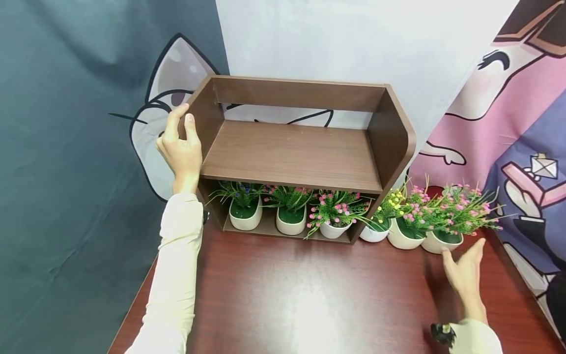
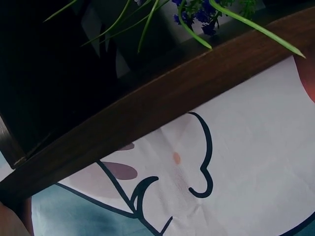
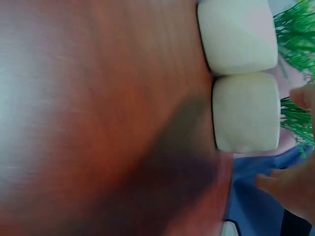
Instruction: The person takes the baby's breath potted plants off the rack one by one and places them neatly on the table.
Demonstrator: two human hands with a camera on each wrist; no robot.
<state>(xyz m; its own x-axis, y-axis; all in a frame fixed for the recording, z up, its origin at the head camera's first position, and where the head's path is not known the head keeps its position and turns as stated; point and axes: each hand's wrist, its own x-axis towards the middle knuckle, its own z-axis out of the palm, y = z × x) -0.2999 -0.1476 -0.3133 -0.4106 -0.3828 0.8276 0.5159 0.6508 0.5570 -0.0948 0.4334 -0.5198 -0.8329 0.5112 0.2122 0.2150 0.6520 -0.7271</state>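
A brown wooden two-tier shelf [image 1: 292, 152] stands at the back of the table. My left hand [image 1: 181, 152] grips the front edge of its left side panel, thumb on the inner side. In the left wrist view, the dark panel edge [image 2: 157, 101] crosses the frame, with blue flowers [image 2: 199, 17] behind it. My right hand [image 1: 466, 270] is spread, thumb and fingers apart, just in front of the rightmost potted plant [image 1: 446, 241], which has pink flowers. The right wrist view shows that pot [image 3: 246, 113] beside another cream pot [image 3: 238, 37], with fingers [image 3: 285, 187] near it.
On the lower tier sit a blue-flowered plant [image 1: 245, 216], a middle plant [image 1: 291, 223] and a pink-flowered one [image 1: 336, 228]. Right of the shelf stand a yellow-flowered plant [image 1: 376, 231] and another pink one [image 1: 404, 238]. Printed cloth [image 1: 353, 39] hangs behind the reddish-brown table [image 1: 274, 285].
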